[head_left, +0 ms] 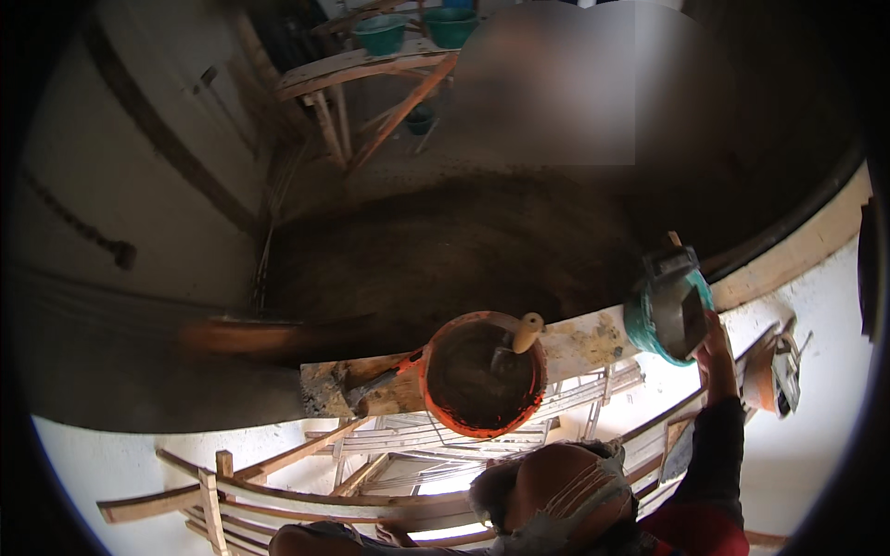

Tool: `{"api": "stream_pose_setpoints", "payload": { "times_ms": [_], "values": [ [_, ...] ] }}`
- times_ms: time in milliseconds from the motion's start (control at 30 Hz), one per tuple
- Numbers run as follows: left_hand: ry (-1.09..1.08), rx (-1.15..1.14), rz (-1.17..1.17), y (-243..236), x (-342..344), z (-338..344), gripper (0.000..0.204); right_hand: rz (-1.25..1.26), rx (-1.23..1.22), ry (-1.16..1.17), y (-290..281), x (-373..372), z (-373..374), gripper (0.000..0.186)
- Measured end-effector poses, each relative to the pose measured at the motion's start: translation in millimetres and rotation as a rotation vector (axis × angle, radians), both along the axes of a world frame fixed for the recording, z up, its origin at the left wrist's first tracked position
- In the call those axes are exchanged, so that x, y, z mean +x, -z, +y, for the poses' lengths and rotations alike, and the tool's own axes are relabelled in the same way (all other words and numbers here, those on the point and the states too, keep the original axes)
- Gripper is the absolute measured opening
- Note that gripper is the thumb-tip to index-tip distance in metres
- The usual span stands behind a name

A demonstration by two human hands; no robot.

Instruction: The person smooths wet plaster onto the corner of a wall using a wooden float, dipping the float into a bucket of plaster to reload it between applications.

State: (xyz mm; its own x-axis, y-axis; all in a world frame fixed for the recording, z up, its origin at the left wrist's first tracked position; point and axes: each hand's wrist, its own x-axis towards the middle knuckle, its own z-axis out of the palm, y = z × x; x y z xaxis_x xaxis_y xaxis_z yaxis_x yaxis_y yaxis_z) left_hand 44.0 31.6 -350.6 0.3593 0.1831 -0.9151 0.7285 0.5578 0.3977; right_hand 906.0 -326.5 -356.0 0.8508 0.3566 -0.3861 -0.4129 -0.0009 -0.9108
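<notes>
My right hand (712,350) reaches out to the right, at the near rim of a green bucket (635,324). Its fingers close on a flat, dark, rectangular blade-like tool (693,321) that dips into the bucket; its handle is hidden. A dark block-shaped tool with a wooden handle (671,263) rests across the bucket's far rim. Left of it on the plank stands an orange bucket (426,380) of grey mortar, a wooden-handled trowel (527,335) sticking out. Beside that, a red-handled trowel (378,382) leans against the orange bucket. My left hand is not visible.
The plank (584,347) spans above wooden slats and poles (371,505). Below me are my knees, one through torn trousers (565,486). Farther off, a wooden trestle (371,67) carries green basins (380,35). A blurred brown shape (246,338) lies left; another hanging bucket (762,382) is right.
</notes>
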Motion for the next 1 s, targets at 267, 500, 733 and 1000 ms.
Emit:
{"api": "stream_pose_setpoints", "payload": {
  "times_ms": [267,500,733,1000],
  "values": [
    [0.015,0.178,-0.053,4,-35,-92,0.056,-0.863,-1.216,-0.398,-86,-111,-23,0.059],
    [-0.08,0.443,0.057,41,-75,-155,0.056,-0.432,0.13,-0.649,-112,-114,88,0.044],
    [-0.124,0.829,0.295,84,-100,-159,0.055,-0.221,0.54,-0.687,-211,-257,303,0.055],
    [-0.286,1.191,0.638,106,-143,-170,0.054,-0.947,0.627,-0.98,-272,-497,485,0.047]
  ]
}}
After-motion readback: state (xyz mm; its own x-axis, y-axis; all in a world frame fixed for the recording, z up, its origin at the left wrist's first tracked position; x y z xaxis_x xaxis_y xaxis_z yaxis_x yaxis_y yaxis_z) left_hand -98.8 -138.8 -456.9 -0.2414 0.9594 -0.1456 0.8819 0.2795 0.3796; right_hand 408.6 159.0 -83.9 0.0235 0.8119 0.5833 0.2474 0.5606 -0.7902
